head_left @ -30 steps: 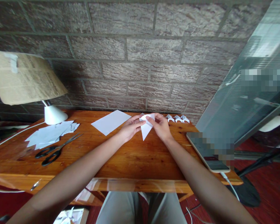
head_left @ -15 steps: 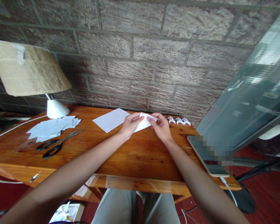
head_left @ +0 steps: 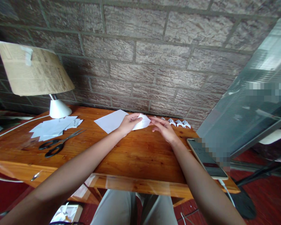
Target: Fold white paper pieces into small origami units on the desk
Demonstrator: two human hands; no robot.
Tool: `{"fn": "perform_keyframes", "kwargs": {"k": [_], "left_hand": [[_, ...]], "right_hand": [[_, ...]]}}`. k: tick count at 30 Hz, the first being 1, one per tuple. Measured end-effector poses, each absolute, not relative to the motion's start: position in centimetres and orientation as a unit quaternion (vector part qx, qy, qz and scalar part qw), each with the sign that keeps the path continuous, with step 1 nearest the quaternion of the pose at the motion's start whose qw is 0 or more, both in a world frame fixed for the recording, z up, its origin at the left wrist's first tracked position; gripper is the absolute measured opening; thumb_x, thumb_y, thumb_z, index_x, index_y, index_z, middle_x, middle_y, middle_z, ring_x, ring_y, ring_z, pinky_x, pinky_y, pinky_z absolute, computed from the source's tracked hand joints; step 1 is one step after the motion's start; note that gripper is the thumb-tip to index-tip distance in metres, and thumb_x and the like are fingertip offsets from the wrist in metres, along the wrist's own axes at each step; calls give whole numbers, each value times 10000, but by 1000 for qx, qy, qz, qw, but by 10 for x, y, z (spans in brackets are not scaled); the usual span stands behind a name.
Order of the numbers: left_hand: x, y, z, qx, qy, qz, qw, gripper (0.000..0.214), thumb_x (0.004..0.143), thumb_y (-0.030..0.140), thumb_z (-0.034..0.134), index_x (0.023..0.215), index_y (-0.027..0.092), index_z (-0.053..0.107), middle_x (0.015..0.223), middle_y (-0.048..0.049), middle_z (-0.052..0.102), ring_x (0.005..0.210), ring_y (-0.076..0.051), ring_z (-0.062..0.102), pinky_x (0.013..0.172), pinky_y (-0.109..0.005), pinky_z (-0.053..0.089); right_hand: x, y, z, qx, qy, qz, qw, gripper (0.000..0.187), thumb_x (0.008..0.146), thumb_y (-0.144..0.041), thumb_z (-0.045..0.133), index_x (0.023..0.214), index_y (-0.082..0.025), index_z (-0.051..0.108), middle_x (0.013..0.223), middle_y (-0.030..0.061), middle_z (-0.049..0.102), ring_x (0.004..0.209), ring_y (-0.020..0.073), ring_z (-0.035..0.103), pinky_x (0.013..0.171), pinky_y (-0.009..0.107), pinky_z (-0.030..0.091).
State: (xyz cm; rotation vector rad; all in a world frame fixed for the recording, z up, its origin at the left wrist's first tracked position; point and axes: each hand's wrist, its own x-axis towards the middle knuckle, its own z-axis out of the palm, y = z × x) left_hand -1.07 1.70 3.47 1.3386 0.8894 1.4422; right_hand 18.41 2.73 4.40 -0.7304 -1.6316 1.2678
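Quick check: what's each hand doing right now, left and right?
Left hand: closed on the folded white paper.
Right hand: open, fingers flat beside the paper; contact cannot be told.

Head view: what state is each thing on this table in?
Folded paper, pinched in left hand.
Right hand, open, fingertips beside it.
Sheet, flat, unfolded.
Scissors, lying flat, untouched.
Paper stack, fanned loosely.
Small folds, lined up in a row.
Phone, lying flat, cable plugged in.
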Motion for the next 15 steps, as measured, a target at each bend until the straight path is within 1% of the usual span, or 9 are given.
{"fn": "perform_keyframes", "kwargs": {"k": [5, 9, 12, 15], "left_hand": [[-10, 20, 28, 589, 353, 569, 453, 368, 714, 406, 736, 988, 160, 730, 954, -81, 744, 829, -207, 664, 800, -321, 481], [-12, 22, 23, 645, 349, 559, 387, 313, 750, 378, 707, 982, 171, 739, 1014, -75, 734, 903, -209, 655, 856, -309, 465], [-11, 22, 22, 664, 353, 548, 367, 287, 762, 378, 695, 968, 185, 746, 1010, -65, 734, 922, -212, 647, 856, -298, 459], [-9, 21, 22, 641, 371, 550, 386, 288, 776, 403, 672, 937, 177, 748, 927, -62, 740, 829, -203, 646, 773, -294, 468]], "right_hand": [[183, 32, 38, -332, -661, 496, 455, 282, 723, -453, 730, 920, -255, 765, 940, 26, 732, 818, 165, 652, 563, 219, 490], [183, 32, 38, -344, -668, 480, 453, 331, 760, -512, 680, 930, -239, 756, 894, 20, 727, 777, 159, 639, 582, 242, 508], [183, 33, 37, -325, -699, 459, 442, 315, 735, -449, 723, 953, -222, 736, 949, 28, 732, 816, 170, 652, 710, 297, 536], [181, 35, 31, -280, -737, 430, 439, 293, 699, -360, 755, 944, -205, 712, 974, 40, 729, 877, 185, 667, 857, 353, 516]]}}
